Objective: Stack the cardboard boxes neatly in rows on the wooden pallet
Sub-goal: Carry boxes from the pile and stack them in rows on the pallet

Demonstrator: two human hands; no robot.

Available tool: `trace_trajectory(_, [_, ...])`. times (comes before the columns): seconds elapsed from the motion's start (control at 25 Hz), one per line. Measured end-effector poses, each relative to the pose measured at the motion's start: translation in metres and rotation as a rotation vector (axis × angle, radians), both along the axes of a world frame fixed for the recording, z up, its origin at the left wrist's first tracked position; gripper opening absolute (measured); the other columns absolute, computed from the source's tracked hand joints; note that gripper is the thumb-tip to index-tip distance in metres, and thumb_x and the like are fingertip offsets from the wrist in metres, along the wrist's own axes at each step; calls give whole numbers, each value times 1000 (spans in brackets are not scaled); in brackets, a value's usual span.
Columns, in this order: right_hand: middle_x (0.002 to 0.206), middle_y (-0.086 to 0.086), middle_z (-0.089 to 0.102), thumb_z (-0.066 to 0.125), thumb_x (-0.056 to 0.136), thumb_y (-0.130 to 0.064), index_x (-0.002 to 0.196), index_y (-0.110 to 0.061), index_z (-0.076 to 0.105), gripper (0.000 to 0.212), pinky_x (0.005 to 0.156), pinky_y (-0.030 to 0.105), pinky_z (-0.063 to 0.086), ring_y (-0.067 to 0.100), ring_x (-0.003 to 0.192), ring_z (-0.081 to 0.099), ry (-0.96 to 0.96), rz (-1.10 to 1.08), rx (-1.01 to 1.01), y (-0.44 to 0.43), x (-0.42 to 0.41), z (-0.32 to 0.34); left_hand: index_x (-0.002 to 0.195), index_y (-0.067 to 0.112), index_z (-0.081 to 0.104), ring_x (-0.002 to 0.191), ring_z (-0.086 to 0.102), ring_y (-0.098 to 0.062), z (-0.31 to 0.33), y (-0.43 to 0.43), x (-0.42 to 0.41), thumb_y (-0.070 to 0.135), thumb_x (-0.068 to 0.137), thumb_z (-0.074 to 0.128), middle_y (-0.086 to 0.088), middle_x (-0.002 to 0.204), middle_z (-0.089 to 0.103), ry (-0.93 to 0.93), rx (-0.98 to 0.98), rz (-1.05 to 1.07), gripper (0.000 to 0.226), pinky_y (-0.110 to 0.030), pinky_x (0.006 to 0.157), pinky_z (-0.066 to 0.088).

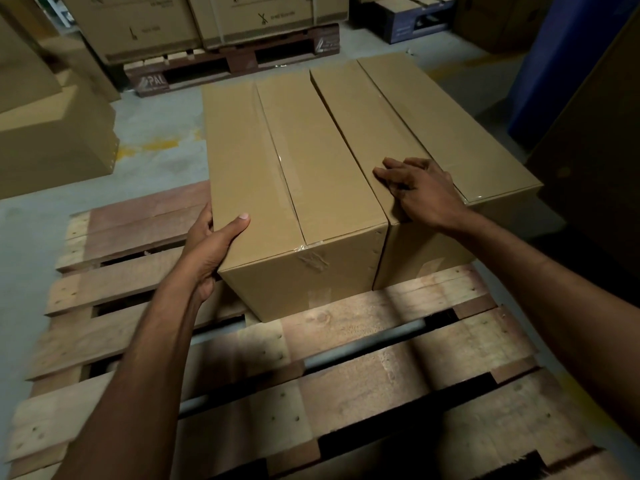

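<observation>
The left cardboard box sits on the wooden pallet, touching the right cardboard box. The left hand clamps its near-left corner, thumb on top; the right hand lies spread on the neighbour's top beside the seam. A hard shove could skew the row.

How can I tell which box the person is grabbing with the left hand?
Look at the wooden pallet in front, where two brown cardboard boxes sit side by side. It is the left box, the one that reaches nearer to you. Unlike the right box, it has the left hand gripping its near left corner, thumb on top.
</observation>
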State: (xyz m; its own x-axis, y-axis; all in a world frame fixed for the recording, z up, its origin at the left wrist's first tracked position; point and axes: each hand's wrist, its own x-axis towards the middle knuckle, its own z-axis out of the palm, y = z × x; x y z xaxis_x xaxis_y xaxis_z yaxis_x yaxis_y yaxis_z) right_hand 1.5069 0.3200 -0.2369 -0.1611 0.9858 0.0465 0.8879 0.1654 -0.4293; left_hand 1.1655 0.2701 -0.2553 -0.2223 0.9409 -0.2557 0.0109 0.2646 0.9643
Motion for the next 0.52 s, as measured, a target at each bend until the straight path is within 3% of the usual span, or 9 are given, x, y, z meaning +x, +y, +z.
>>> trace_trajectory(0.2, [167,-4,29,49,103,-16,155,-32,43,55,122,56,20,27,153,19,-50,5,-166,-4,-5,20,147,27,47,104,65,-7,23,-6,4,21,97,70,8,130,65,65,-95,-42,56,-33,93,53])
trace_trajectory(0.28, [162,0,39,53,96,-11,152,-30,47,59,121,57,28,27,151,28,21,-8,-212,-16,-13,42,151,22,42,113,57,-8,46,-20,11,21,99,67,7,136,55,170,-133,-23,57,-30,98,46])
trace_trajectory(0.36, [156,0,48,58,93,-8,150,-25,50,59,120,46,34,23,147,38,141,-44,-214,-43,-28,78,152,18,41,130,50,-16,79,-38,14,24,99,67,2,147,48,228,-113,57,60,-36,111,43])
trace_trajectory(0.44, [151,0,53,60,95,-8,147,-22,54,55,115,34,38,18,141,45,240,-66,-222,-75,-46,118,152,17,41,134,50,-23,118,-60,15,23,97,69,-5,152,47,244,-76,121,62,-43,113,45])
trace_trajectory(0.52, [145,-5,58,61,96,-7,144,-24,57,51,108,28,44,12,132,52,332,-78,-256,-109,-62,164,151,16,42,130,55,-21,174,-87,24,16,97,68,-7,151,50,217,-69,148,60,-28,104,50])
